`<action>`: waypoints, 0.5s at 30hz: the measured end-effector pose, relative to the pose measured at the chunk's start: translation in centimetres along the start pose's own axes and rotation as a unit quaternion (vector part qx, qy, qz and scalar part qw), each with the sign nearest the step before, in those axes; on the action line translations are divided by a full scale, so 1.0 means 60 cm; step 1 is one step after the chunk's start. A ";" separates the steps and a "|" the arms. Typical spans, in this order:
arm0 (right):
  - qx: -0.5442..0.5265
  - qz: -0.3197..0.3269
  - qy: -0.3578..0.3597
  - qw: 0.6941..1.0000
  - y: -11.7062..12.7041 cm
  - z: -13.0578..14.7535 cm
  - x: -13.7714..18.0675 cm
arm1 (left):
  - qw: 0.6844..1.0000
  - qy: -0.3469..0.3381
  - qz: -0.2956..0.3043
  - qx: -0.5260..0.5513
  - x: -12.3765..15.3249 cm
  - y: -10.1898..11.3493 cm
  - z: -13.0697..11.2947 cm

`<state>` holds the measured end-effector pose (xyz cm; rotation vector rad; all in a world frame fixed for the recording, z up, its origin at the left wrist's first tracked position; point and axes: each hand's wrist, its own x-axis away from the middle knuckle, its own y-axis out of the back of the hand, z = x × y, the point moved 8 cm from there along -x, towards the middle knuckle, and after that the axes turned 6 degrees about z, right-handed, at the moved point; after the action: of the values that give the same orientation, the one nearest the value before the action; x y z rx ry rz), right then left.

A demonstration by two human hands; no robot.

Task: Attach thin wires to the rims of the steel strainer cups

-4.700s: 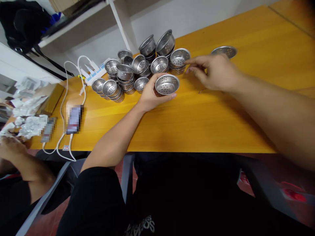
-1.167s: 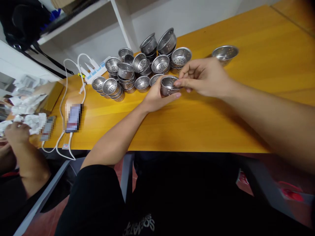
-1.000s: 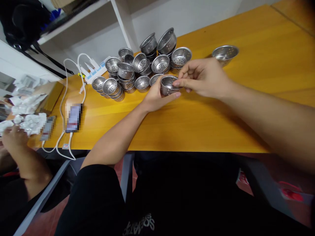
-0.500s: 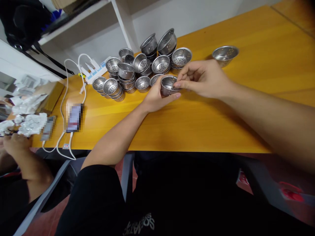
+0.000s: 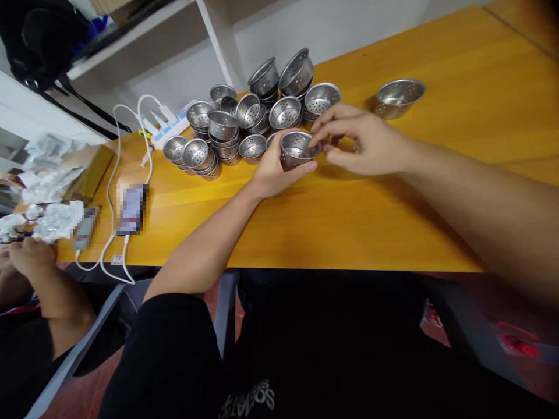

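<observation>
My left hand (image 5: 271, 173) is wrapped around a perforated metal cup (image 5: 299, 146), its open top facing up and slightly toward me. At the cup's right rim is my right hand (image 5: 373, 142), thumb and fingers apart; one fingertip is at or just inside the rim, and I cannot tell if it touches. Nothing shows between its fingers. Just behind both hands, several similar perforated cups (image 5: 223, 129) stand in stacks, some tilted. One more perforated cup (image 5: 397, 103) stands by itself to the right, beyond my right hand.
A white power strip (image 5: 172, 129) with plugs and cables lies left of the stacks. Nearer me is a phone (image 5: 132, 209) on a cable. Plastic-wrapped items (image 5: 56, 221) and another person's hand (image 5: 30, 256) are at far left. A white shelf (image 5: 213, 43) stands behind the table (image 5: 332, 233).
My right thumb and fingers have spread apart from their pinch at the rim. The held cup and my left hand have shifted slightly left.
</observation>
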<state>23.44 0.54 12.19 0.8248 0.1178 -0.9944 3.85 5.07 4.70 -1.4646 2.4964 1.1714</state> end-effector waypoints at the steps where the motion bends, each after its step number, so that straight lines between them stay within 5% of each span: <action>1: -0.004 0.006 0.005 1.000 -0.001 -0.001 0.000 | 1.000 -0.001 0.000 0.004 0.000 0.000 0.000; 15: -0.009 0.027 0.008 1.000 -0.016 0.005 0.001 | 0.999 -0.019 0.002 0.030 0.001 -0.007 -0.013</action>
<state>22.65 0.05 11.85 0.8162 0.1178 -0.9339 4.40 4.47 4.99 -1.4109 2.4877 1.1047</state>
